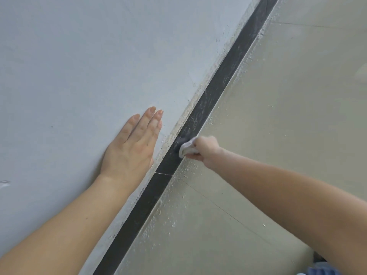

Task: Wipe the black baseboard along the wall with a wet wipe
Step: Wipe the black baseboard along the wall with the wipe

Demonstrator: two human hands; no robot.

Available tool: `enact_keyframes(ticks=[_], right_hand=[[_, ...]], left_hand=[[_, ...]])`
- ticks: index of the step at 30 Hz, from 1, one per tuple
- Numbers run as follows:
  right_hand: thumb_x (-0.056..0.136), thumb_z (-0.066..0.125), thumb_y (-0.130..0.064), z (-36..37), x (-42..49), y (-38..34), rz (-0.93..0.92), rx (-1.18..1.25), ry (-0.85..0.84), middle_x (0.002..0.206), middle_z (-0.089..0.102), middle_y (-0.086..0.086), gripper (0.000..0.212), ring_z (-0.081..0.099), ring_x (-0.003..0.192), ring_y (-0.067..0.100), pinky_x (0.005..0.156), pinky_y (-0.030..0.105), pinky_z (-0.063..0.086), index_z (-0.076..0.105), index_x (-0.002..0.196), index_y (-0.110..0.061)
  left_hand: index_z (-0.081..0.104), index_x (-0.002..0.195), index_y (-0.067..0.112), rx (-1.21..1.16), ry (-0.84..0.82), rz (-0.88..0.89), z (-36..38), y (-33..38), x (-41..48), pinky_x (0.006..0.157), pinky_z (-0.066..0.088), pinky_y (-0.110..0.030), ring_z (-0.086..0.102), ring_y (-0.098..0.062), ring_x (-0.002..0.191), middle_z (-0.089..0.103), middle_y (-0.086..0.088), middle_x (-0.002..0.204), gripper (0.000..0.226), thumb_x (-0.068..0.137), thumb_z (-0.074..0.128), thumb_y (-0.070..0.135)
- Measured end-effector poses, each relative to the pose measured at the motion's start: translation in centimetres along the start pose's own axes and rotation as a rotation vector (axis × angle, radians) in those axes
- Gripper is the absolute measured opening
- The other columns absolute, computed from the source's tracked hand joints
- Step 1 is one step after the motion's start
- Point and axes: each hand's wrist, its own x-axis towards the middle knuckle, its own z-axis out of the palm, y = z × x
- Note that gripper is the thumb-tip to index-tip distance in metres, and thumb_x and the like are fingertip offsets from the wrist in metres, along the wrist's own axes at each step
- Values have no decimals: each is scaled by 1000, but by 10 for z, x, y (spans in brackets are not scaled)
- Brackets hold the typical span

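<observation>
The black baseboard point(216, 84) runs diagonally from the bottom left to the top right, between wall and floor. Beyond my hand it is streaked with pale dust; nearer to me it looks darker. My right hand point(206, 150) is closed around a crumpled white wet wipe point(187, 147), which presses against the baseboard near the middle of the view. My left hand point(132, 147) lies flat on the wall just left of the baseboard, fingers together and pointing up the wall, holding nothing.
The pale grey wall point(89, 56) fills the left half. The beige tiled floor point(288, 116) fills the right, with white specks and crumbs of debris along the baseboard's foot. A joint in the baseboard point(163, 173) sits just below the wipe. Blue fabric point(321, 269) shows at the bottom right.
</observation>
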Motion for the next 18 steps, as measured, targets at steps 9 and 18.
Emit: enact_keyframes(ticks=[9, 18], right_hand=[[86, 54, -15, -18, -25, -2, -89, -188, 153, 76, 66, 13, 17, 65, 61, 25, 60, 31, 59, 59, 93, 0], [91, 43, 7, 31, -60, 18, 164, -93, -353, 76, 59, 11, 23, 59, 69, 20, 90, 38, 52, 57, 74, -1]], left_hand=[[0, 150, 4, -19, 4, 1, 0, 0, -1, 112, -16, -44, -12, -27, 144, -11, -13, 157, 75, 91, 30, 39], [10, 151, 6, 28, -28, -6, -2, 1, 0, 112, -13, -44, -4, -26, 145, -4, -11, 158, 71, 90, 32, 34]])
